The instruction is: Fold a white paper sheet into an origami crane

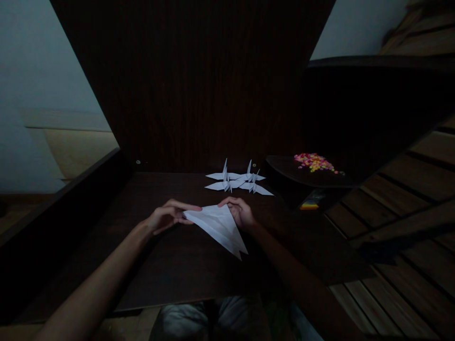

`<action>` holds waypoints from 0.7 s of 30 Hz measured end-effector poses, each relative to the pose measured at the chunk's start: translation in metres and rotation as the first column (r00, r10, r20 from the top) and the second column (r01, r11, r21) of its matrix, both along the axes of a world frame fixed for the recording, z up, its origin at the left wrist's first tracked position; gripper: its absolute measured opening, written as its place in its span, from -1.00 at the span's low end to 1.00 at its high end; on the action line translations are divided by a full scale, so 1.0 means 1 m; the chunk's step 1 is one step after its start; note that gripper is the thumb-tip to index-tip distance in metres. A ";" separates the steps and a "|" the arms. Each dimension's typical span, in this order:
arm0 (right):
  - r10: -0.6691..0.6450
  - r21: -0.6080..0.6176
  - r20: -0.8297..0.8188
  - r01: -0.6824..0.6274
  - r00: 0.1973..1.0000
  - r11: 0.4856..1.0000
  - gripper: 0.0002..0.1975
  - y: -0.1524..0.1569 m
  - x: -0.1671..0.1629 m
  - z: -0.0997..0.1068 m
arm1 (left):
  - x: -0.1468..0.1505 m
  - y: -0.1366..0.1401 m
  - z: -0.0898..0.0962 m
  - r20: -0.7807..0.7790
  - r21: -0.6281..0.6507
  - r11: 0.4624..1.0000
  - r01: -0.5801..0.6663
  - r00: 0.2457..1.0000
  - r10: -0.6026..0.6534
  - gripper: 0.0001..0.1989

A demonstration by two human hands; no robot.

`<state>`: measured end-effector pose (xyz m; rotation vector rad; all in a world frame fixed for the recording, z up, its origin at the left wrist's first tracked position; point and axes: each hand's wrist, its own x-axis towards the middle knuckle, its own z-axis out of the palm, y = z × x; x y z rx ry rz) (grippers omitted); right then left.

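Note:
A folded sheet of white paper (pixel 216 222) is held between my two hands above the dark desk. Its outline is pointed, with two narrow tips toward the lower right. My left hand (pixel 172 215) pinches the left corner, thumb and fingers closed on it. My right hand (pixel 241 212) grips the upper right edge, its fingertips at the top corner. Just beyond the paper stand several white paper cranes (pixel 227 184), grouped close together with their wings overlapping.
A dark desk (pixel 159 279) has a raised side board (pixel 64 194) on the left and a tall back panel (pixel 199 85). At right, a curved shelf (pixel 284 168) carries a heap of small colourful pieces (pixel 314 162). Wooden slats (pixel 401 199) lie farther right.

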<state>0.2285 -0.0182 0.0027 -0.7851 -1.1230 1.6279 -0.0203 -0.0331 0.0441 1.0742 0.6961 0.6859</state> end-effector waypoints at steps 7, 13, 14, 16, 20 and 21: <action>0.016 0.149 0.275 -0.059 0.961 0.987 -0.60 -0.003 0.002 0.000 | 0.007 0.001 -0.006 -0.362 0.242 0.970 -0.019 0.926 0.108 -0.76; 0.163 0.126 0.324 -0.214 0.932 0.969 -0.52 -0.008 -0.009 0.002 | 0.015 -0.004 -0.013 -0.455 0.145 0.973 0.177 0.886 -0.093 -0.60; 0.175 0.124 0.342 -0.229 0.923 0.966 -0.51 -0.009 -0.012 0.003 | 0.016 -0.005 -0.012 -0.468 0.156 0.967 0.202 0.877 -0.108 -0.62; 0.177 0.105 0.356 -0.227 0.918 0.968 -0.55 -0.011 -0.016 0.004 | 0.018 -0.007 -0.011 -0.485 0.192 0.955 0.225 0.868 -0.107 -0.60; 0.170 0.047 0.412 -0.207 0.895 0.977 -0.74 -0.013 -0.020 0.005 | 0.020 -0.010 -0.010 -0.496 0.245 0.940 0.237 0.864 -0.089 -0.58; 0.161 0.051 0.424 -0.201 0.891 0.978 -0.72 -0.013 -0.020 0.005 | 0.021 -0.010 -0.009 -0.495 0.246 0.936 0.251 0.863 -0.101 -0.58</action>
